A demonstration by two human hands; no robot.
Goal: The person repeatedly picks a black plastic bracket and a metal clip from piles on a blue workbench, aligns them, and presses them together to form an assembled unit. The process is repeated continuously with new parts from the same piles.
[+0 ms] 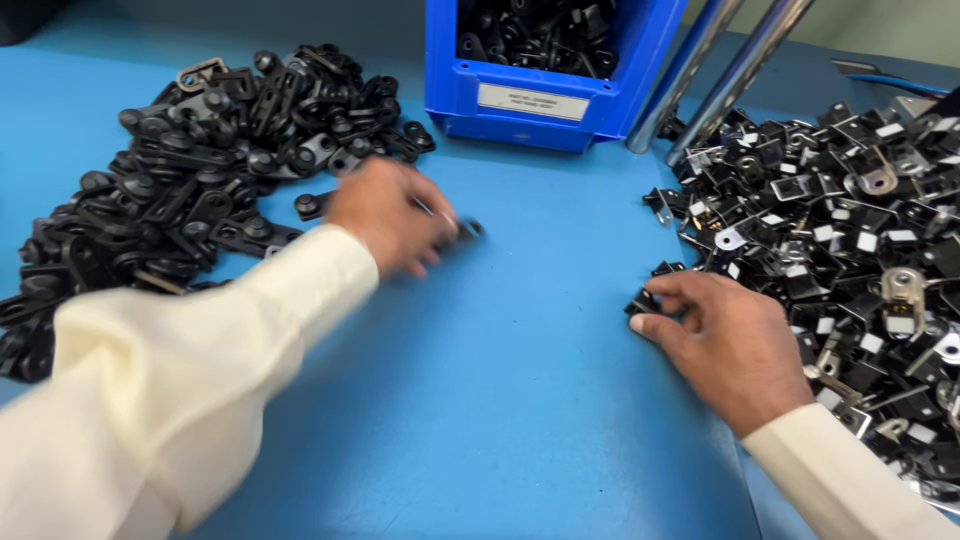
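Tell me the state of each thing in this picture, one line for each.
Left hand: blurred, fingers closed on a small black part above the table.
Right hand: resting at the pile's edge, fingertips pinching a small black piece.
Left pile of black parts: loose heap, lying on the table.
Right pile of black and metal parts: loose heap, spread wide.
Blue bin: upright, open, holding black parts.
Blue table: flat.

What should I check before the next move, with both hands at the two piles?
1. Right hand pinching a small black part at the right pile: ok.
2. Left hand holding a part: cannot tell, blurred.
3. Bare blue table between the hands: ok.
4. Blue bin upright, holding parts: ok.
5. Left pile apart from right pile: ok.
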